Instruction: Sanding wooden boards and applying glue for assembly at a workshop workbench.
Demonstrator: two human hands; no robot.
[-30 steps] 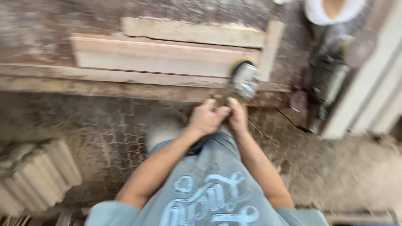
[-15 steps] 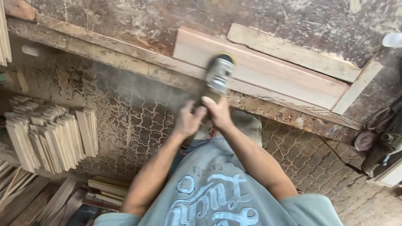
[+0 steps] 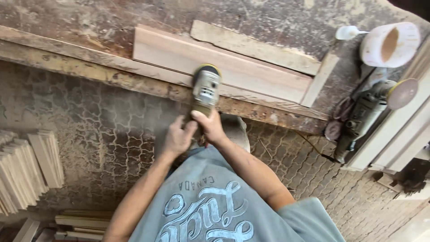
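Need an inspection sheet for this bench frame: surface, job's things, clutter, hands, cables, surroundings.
Surface: worn, dusty workbench.
Job's things: grey sander with its disc on the edge of a pale wooden board, which lies flat on the bench.
Clutter: second power tool, white tub, rough wood strip.
Hands: left hand and right hand both grip the sander's rear handle.
Cables: thin dark cord below the bench edge, near the second tool.
Surroundings: patterned paved floor, stacked wood slats at left.
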